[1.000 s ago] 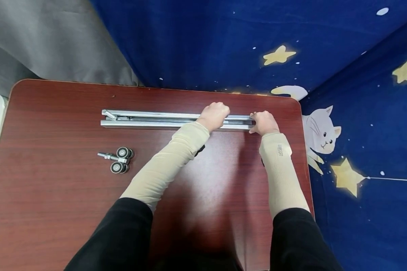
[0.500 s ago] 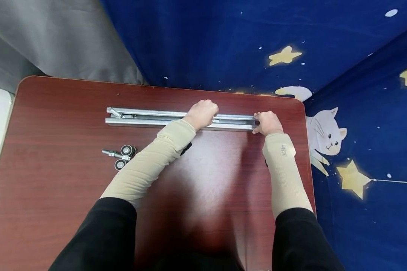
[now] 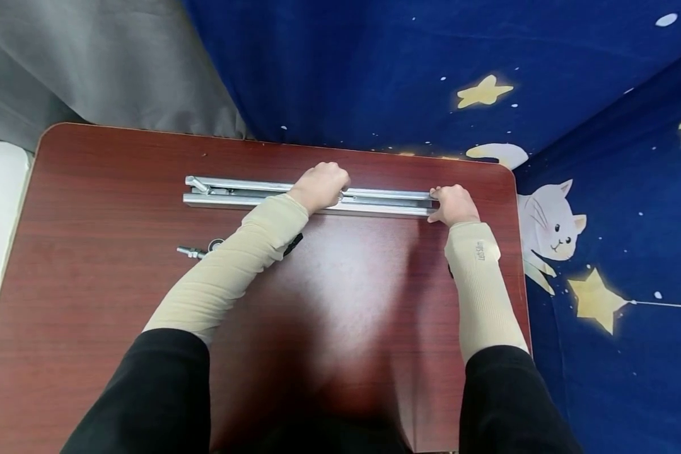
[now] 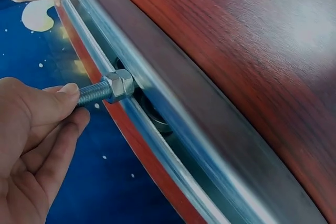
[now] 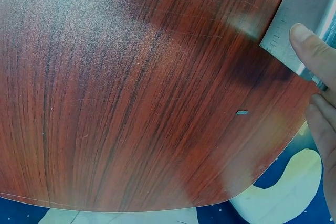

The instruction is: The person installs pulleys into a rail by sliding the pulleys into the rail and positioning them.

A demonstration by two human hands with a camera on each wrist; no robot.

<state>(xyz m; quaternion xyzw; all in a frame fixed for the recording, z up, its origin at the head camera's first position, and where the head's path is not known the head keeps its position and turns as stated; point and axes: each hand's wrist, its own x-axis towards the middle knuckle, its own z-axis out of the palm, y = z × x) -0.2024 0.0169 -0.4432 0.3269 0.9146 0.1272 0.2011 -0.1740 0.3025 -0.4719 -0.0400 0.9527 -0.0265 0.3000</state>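
A long silvery metal rail (image 3: 232,201) with an open slot along its top lies on the table. My left hand (image 3: 320,186) is over the middle of the rail. In the left wrist view its thumb and fingers pinch a threaded bolt (image 4: 92,94) with a hex nut (image 4: 121,84); a dark wheel (image 4: 156,118) shows inside the slot beneath. My right hand (image 3: 455,204) grips the rail's right end, thumb on the near side. Another bolt (image 3: 200,185) slants out of the slot at the left end.
A loose roller trolley (image 3: 191,253) lies on the table (image 3: 102,265), mostly hidden behind my left forearm. Blue curtains (image 3: 374,69) with stars hang at the table's far and right edges, a grey curtain (image 3: 108,63) at the back left.
My left hand has slid left along the rail with the bolt. My right hand stays on the right end. The left forearm now covers most of the loose trolley.
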